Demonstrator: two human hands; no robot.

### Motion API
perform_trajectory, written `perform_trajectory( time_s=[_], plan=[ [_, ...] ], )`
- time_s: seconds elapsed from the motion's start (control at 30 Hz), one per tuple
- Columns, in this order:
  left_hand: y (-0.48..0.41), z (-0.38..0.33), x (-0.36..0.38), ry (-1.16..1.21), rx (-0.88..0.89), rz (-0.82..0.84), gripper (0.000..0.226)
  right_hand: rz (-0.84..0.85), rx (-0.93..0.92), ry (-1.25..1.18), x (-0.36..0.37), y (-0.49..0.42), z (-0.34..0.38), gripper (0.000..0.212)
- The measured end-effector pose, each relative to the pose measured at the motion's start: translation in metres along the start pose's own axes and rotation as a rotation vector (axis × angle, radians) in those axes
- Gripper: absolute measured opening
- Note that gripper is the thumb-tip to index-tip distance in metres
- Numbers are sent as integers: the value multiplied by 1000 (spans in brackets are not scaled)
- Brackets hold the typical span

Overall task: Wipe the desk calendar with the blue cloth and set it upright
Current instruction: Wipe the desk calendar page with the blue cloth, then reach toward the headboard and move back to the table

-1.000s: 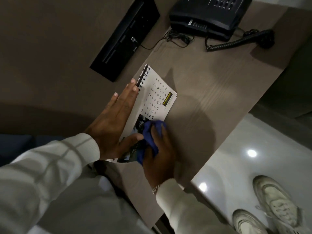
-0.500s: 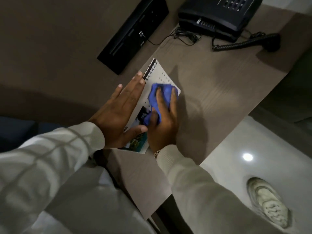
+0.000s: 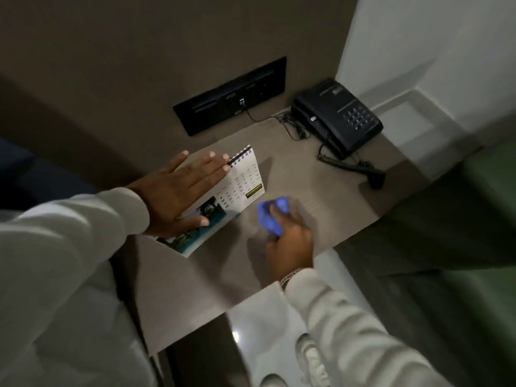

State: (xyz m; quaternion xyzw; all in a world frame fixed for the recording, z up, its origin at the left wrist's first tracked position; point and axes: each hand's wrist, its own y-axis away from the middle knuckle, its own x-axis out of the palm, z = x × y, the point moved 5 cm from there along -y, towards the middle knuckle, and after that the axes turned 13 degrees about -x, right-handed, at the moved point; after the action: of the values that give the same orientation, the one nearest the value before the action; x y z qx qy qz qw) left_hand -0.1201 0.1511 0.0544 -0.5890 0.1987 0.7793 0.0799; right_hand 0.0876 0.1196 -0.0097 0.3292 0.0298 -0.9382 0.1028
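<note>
The white spiral-bound desk calendar (image 3: 243, 188) lies flat on the brown desk (image 3: 321, 219), its date grid facing up and a dark picture at its near end. My left hand (image 3: 181, 194) rests flat on its left side, fingers spread, reaching the spiral binding. To the right of the calendar, my right hand (image 3: 290, 236) grips the bunched blue cloth (image 3: 272, 216) on the bare desk surface, blurred by motion and clear of the calendar.
A black telephone (image 3: 337, 115) with its coiled cord and handset (image 3: 360, 170) off the cradle sits at the back right. A black socket panel (image 3: 231, 96) is set in the wall behind. The desk's front edge meets a glossy floor, where my pale shoes (image 3: 307, 358) show.
My right hand slid the blue cloth up the calendar page, then off its right edge onto the desk. My left hand stayed pressed on the calendar. The camera view has swung.
</note>
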Motion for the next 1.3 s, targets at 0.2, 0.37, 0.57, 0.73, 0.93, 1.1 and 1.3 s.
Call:
perform_trajectory(
  time_s=[0.2,0.37,0.57,0.73,0.93,1.1,1.3],
  plan=[
    [15,6,-5,213,-199,-12,88,153,-114,396,-42,-81,-61,63],
    [46,-4,5,385,-405,-18,88,555,-18,662,-26,-85,-109,71],
    [66,11,-86,393,-547,-110,87,484,-123,363,-107,-79,7,75],
    [95,78,-241,376,-706,-298,79,243,-270,-101,-263,-35,171,39],
    [143,148,-433,344,-883,-549,75,99,-550,-180,-422,4,345,43],
    [179,175,-569,255,-882,-696,75,-177,-925,-256,-517,27,472,26],
    [219,203,-685,120,-924,-877,74,-314,-1191,-440,-603,38,548,53]
  ],
)
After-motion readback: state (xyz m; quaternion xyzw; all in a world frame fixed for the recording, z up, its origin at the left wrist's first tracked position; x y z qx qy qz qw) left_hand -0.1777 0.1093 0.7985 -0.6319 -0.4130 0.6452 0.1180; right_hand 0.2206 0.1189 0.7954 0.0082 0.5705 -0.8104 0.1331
